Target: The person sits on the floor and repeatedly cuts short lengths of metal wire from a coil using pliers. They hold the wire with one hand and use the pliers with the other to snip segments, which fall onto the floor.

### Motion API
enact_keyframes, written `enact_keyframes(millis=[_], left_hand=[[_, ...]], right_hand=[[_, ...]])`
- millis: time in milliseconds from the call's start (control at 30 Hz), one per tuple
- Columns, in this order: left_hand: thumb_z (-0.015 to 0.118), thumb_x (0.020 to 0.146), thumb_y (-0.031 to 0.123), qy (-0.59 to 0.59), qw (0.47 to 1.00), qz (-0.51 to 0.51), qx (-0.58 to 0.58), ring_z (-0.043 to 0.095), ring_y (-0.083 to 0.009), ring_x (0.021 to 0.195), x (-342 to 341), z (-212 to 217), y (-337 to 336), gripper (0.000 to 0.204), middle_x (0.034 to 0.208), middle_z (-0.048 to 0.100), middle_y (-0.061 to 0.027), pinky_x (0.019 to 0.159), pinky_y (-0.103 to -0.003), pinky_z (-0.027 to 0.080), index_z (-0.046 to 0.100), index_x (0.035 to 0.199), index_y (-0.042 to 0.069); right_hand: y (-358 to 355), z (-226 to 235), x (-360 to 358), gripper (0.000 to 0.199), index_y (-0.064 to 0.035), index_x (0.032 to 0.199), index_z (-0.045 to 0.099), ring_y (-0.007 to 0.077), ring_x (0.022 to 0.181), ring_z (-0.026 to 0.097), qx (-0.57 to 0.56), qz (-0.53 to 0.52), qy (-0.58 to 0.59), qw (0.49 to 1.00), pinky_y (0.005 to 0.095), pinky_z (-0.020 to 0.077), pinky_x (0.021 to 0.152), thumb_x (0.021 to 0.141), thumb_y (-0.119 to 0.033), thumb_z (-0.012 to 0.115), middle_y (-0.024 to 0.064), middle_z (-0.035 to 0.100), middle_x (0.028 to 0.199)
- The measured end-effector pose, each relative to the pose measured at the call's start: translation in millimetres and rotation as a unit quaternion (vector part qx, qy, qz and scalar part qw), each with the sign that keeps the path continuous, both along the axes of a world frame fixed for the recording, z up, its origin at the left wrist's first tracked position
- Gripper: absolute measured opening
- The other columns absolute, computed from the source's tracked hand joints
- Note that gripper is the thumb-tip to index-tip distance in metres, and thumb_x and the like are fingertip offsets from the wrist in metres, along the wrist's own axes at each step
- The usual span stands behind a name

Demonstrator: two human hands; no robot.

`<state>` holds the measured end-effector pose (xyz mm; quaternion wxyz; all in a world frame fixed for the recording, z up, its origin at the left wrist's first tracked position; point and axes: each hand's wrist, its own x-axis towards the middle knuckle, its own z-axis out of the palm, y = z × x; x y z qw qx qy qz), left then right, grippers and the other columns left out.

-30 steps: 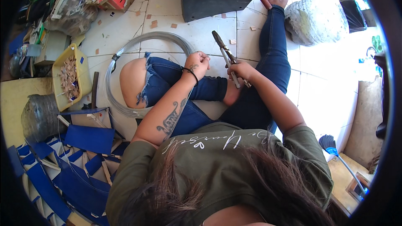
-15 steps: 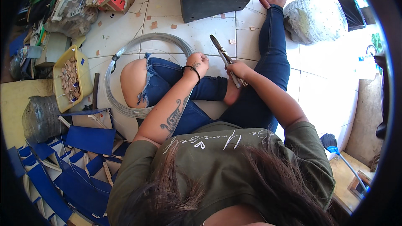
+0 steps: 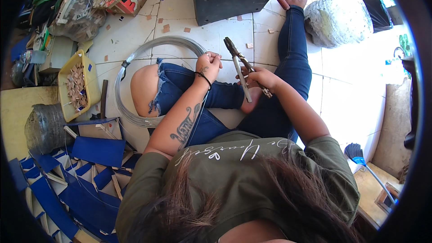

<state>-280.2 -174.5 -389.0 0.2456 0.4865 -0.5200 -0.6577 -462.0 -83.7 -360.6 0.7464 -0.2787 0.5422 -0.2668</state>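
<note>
Pinched between the fingertips of my left hand (image 3: 209, 64) is a thin strand of metal wire, which runs back along my forearm. The strand is so fine that its end is hard to make out. My right hand (image 3: 263, 80) is closed round a pair of worn pliers (image 3: 237, 56), whose handles are spread and whose jaws point up and away from me. The pliers are just right of my left hand, apart from it. A large coil of silvery wire (image 3: 155, 43) lies around my bent left knee, tied with a dark band.
To the left stand a yellow bin (image 3: 95, 87) of small wooden pieces and several blue-covered wooden frames (image 3: 99, 150). A black box-like block (image 3: 229, 4) sits ahead, a stick across it. A wrapped whitish bundle (image 3: 337, 20) is beyond my right leg. Small chips dot the tiles (image 3: 180, 22).
The pliers' handles have spread apart in my right hand, and its grip has shifted a little to the right. My left hand has moved slightly away from me, fingers now pinching upward.
</note>
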Motion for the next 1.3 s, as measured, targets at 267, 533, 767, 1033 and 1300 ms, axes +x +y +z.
enact_keyframes(millis=[267, 533, 767, 1033, 1300], left_hand=[[0.046, 0.084, 0.008, 0.05, 0.999, -0.01, 0.014, 0.036, -0.0042, 0.039, -2, 3, 1, 0.012, 0.058, 0.051, -0.0025, 0.036, -0.018, 0.028, 0.052, 0.087, -0.001], [0.045, 0.084, 0.008, 0.057, 0.998, -0.031, 0.002, 0.036, -0.0043, 0.038, -1, -1, -1, 0.011, 0.058, 0.051, -0.003, 0.035, -0.018, 0.027, 0.051, 0.086, -0.002], [0.045, 0.082, 0.007, 0.011, 0.994, -0.081, 0.074, 0.045, -0.0087, 0.041, -1, 6, 3, 0.011, 0.059, 0.055, -0.0063, 0.038, -0.022, 0.036, 0.05, 0.084, -0.002], [0.043, 0.081, 0.008, -0.114, 0.987, -0.113, -0.017, 0.045, -0.0094, 0.04, -8, -9, 5, 0.014, 0.059, 0.055, -0.0062, 0.037, -0.023, 0.037, 0.051, 0.085, -0.003], [0.043, 0.08, 0.008, -0.153, 0.98, -0.116, -0.044, 0.047, -0.0103, 0.042, -9, -16, 3, 0.014, 0.06, 0.057, -0.0075, 0.039, -0.024, 0.038, 0.054, 0.082, -0.002]], right_hand=[[0, -3, 0, 0.051, 0.0019, 0.116, 0.041, 0.0181, 0.09, 0.053, -0.047, 0.038, 0.031, 0.998, 0.0283, 0.0446, 0.075, 0.066, -0.005, 0.046, 0.0102, 0.053, 0.097], [-1, 0, 1, 0.035, 0.0041, 0.099, 0.049, 0.0196, 0.08, 0.057, -0.008, 0.068, 0.034, 0.997, 0.0279, 0.0448, 0.072, 0.066, -0.006, 0.048, 0.0117, 0.057, 0.085], [-9, -9, -2, 0.032, 0.0036, 0.094, 0.052, 0.0185, 0.063, 0.057, -0.008, 0.01, 0.174, 0.985, 0.0293, 0.0463, 0.059, 0.067, -0.012, 0.05, 0.0105, 0.056, 0.073], [-12, -40, 3, 0.017, 0.0012, 0.069, 0.053, 0.0202, 0.052, 0.054, 0.013, 0.01, 0.25, 0.968, 0.0316, 0.0448, 0.049, 0.063, -0.015, 0.051, 0.0117, 0.055, 0.06], [-13, -49, 1, 0.019, 0.001, 0.068, 0.052, 0.0222, 0.053, 0.054, 0.009, 0.037, 0.278, 0.96, 0.0324, 0.043, 0.05, 0.061, -0.017, 0.052, 0.0132, 0.055, 0.06]])
